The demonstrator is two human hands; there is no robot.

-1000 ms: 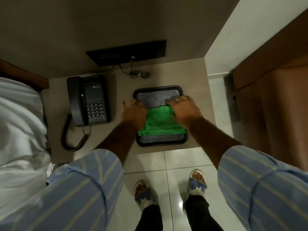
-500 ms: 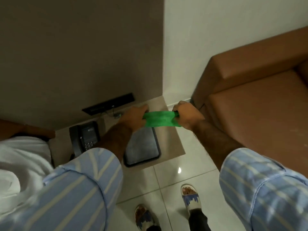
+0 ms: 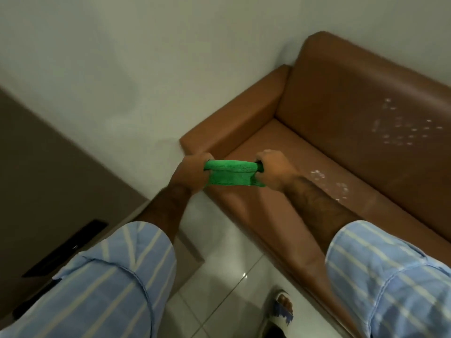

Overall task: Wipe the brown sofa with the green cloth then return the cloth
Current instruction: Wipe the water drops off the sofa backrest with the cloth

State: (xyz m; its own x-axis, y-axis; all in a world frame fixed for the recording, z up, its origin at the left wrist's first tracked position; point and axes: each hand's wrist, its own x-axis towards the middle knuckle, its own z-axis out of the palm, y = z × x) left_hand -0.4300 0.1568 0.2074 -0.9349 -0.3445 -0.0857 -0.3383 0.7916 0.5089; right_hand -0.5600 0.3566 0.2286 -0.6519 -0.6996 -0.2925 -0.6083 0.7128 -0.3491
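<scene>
The green cloth (image 3: 229, 173) is folded and stretched between my two hands, held in the air over the front left corner of the brown sofa (image 3: 341, 113). My left hand (image 3: 191, 172) grips its left end and my right hand (image 3: 274, 170) grips its right end. The sofa fills the right of the view, with its armrest (image 3: 234, 118) just beyond my hands. White specks (image 3: 405, 129) dot the backrest, and more white specks (image 3: 329, 182) lie on the seat to the right of my right hand.
A white wall (image 3: 146, 69) stands behind the sofa. A brown panel (image 3: 48, 167) with a black strip (image 3: 66, 247) is at the left. The corner of a side table (image 3: 188, 250) shows by my left forearm. Tiled floor (image 3: 219, 289) and one sandalled foot (image 3: 283, 308) lie below.
Both hands lifted the green cloth off the black tray and carried it right, over to the sofa. My view swung right and up; the tray and telephone have left the view.
</scene>
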